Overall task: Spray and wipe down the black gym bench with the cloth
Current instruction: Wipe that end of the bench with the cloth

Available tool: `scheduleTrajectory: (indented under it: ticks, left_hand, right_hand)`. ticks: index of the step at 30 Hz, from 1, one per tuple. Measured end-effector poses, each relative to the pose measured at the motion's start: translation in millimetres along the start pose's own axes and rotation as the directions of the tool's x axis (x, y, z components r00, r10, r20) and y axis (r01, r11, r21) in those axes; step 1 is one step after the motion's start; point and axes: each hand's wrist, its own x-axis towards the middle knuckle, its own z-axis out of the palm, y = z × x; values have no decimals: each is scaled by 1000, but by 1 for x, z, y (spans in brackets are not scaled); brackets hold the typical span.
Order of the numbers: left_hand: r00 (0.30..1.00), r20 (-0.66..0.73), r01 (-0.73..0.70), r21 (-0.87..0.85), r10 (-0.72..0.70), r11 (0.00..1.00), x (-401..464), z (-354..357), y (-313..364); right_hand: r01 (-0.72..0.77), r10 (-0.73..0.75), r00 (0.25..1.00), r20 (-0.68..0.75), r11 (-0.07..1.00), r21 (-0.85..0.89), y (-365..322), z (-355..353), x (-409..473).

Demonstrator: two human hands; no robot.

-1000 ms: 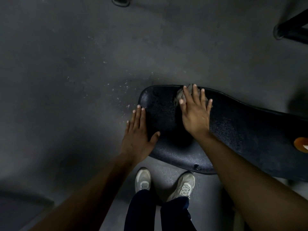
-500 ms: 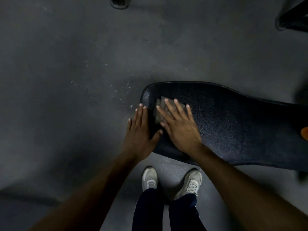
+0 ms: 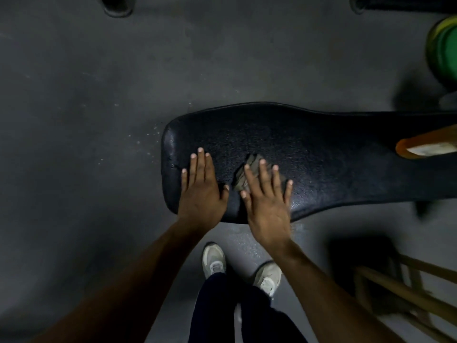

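Note:
The black gym bench (image 3: pixel 321 154) runs from the middle of the view to the right edge, its textured pad damp and shiny. My right hand (image 3: pixel 268 204) lies flat with fingers spread, pressing a small grey cloth (image 3: pixel 244 175) onto the pad near its near edge; only the cloth's left part shows past my fingers. My left hand (image 3: pixel 201 188) rests flat and empty on the bench's left end, a little apart from the cloth. An orange bottle (image 3: pixel 425 146) lies on the bench at the far right.
Grey floor surrounds the bench, with pale specks left of it. My two light shoes (image 3: pixel 215 258) stand just under the bench's near edge. A green round object (image 3: pixel 445 50) sits at the upper right, and wooden legs (image 3: pixel 405 290) at the lower right.
My right hand has slid the cloth from the bench's far edge to its left end, then rightward along the near side. My left hand has shifted from the bench's edge onto the pad.

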Motion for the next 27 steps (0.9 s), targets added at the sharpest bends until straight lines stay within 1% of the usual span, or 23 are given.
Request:
scheduleTrajectory:
  ticks: [2, 4, 8, 12, 14, 16, 18, 21, 23, 27]
  left_hand:
    - [1000, -8, 6, 25, -6, 1000, -1, 2, 2]
    - [1000, 8, 1, 75, -2, 997, -1, 3, 0]
    - [995, 80, 44, 152, -57, 987, 4, 6, 2]
    - [983, 124, 104, 220, -134, 970, 8, 10, 10]
    - [980, 123, 121, 249, -155, 961, 10, 12, 10]
    - [983, 88, 134, 260, -162, 956, 11, 15, 11]
    - [987, 53, 135, 259, -154, 956, 11, 19, 11]
    - [987, 33, 142, 268, -156, 953, 11, 21, 11]
    - [987, 26, 144, 279, -157, 949, 11, 21, 12]
    - [988, 19, 141, 293, -153, 946, 10, 20, 14]
  right_hand:
    - [104, -103, 994, 20, 994, -32, 14, 5, -23]
    - [141, -140, 990, 33, 989, -49, 35, 9, -42]
    - [38, -37, 999, 18, 999, -11, 79, 5, -55]
    - [-73, 74, 997, -14, 996, 42, 125, -14, -35]
    - [-126, 128, 991, -46, 991, 43, 148, -24, -20]
    - [-167, 171, 983, -62, 984, 66, 163, -31, -7]
    - [-206, 213, 975, -68, 974, 96, 165, -34, 2]
    - [-247, 258, 964, -65, 959, 136, 143, -28, 0]
    - [-201, 210, 975, -70, 972, 121, 121, -20, -11]
    - [-6, 11, 998, -67, 997, 80, 72, 4, -44]
